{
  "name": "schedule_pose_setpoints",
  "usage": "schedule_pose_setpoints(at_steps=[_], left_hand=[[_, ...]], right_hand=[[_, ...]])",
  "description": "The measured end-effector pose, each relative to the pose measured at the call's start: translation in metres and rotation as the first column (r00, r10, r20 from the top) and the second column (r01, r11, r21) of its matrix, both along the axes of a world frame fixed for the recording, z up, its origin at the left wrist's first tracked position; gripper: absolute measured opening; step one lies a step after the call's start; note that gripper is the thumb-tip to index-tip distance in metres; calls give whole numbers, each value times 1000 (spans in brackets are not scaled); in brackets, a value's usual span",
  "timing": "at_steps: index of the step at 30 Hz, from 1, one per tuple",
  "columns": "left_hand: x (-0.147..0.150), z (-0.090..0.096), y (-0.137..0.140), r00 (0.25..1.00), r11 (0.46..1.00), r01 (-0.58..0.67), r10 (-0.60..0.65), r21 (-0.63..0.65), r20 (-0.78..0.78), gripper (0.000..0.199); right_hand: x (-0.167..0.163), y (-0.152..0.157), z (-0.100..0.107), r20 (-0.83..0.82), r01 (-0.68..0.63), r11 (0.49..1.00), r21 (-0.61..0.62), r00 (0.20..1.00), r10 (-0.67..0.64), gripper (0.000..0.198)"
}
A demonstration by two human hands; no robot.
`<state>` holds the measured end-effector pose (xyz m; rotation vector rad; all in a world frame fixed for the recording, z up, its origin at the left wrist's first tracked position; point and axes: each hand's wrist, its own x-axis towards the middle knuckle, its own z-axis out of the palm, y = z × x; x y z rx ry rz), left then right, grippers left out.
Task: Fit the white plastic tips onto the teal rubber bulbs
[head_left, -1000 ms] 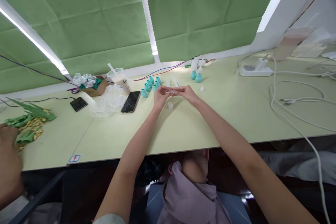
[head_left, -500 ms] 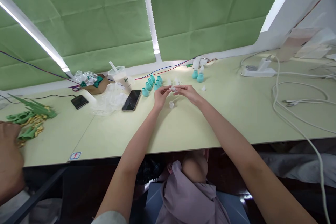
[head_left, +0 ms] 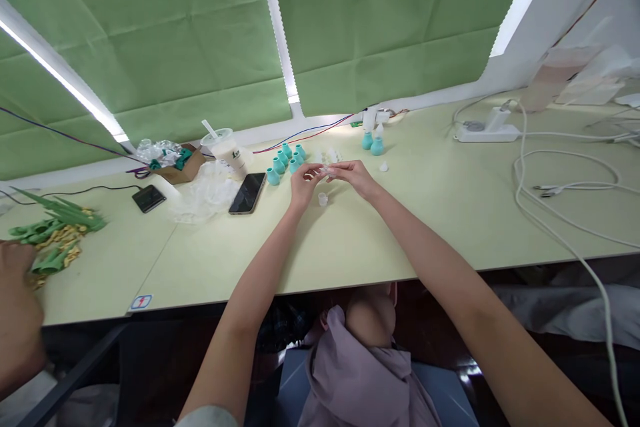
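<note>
Between my fingertips is a small clear plastic piece, too small to make out in full. My left hand pinches it from the left and my right hand from the right. Just below them on the table stands a small translucent cup-like part. Several teal bulb-shaped pieces are grouped left of my hands. Behind my fingers lie more small clear parts, partly hidden. Two teal bulbs stand at the back right, one with a white tip, and a small white piece lies nearby.
Left of me are a phone, a crumpled plastic bag, a drink cup and a cardboard box. A co-worker's hand is by green and yellow parts. A power strip and white cables lie right.
The whole view has shifted slightly. Both hands stay together around the small clear piece, with only slight finger movement.
</note>
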<state>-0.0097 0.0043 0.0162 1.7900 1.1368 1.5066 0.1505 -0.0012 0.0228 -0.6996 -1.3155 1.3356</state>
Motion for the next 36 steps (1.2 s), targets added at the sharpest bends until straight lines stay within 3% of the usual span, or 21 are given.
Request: schedule_pose_setpoints(at_steps=[8, 15, 19, 21, 23, 24, 26, 27, 28, 29, 31, 33, 36], left_hand=[[-1, 4, -3, 999, 1000, 8, -8, 7, -37, 24], [1, 5, -5, 999, 1000, 27, -27, 0, -31, 25], [1, 5, -3, 1000, 1000, 8, -7, -13, 8, 26], [-1, 5, 0, 998, 1000, -18, 19, -21, 66, 28], [-5, 5, 4, 988, 998, -61, 64, -24, 144, 29], [-7, 5, 6, 979, 996, -82, 86, -28, 183, 29], [-10, 4, 9, 965, 994, -101, 108, -43, 241, 31], [-12, 4, 10, 961, 993, -102, 112, -53, 254, 32], [-13, 3, 11, 960, 993, -102, 115, -64, 253, 33], [-14, 3, 11, 964, 992, -104, 118, -72, 240, 34], [-15, 2, 11, 975, 991, -108, 121, -75, 185, 36], [-15, 1, 8, 987, 992, -108, 114, -62, 112, 36], [-13, 2, 1, 993, 993, -114, 114, 0, -37, 35]], right_hand=[[-1, 2, -3, -4, -104, 993, -48, 995, 104, 37], [2, 1, 0, 51, -63, 998, -9, 997, 63, 37], [6, 5, 4, 213, -62, 998, 16, 975, 57, 41], [14, 10, 8, 324, 51, 996, 80, 943, -74, 40], [29, 14, 11, 416, 293, 936, 195, 840, -349, 36], [38, 16, 12, 456, 428, 864, 267, 733, -504, 33], [59, 17, 10, 531, 631, 643, 435, 396, -749, 27], [69, 18, 7, 557, 646, 561, 517, 244, -794, 26], [78, 18, 3, 591, 629, 533, 567, 140, -794, 27], [85, 19, -3, 637, 614, 541, 576, 78, -767, 28], [94, 22, -16, 734, 586, 622, 520, 66, -676, 25], [97, 26, -27, 789, 567, 692, 446, 115, -603, 17], [92, 32, -32, 755, 581, 714, 391, 240, -610, 12]])
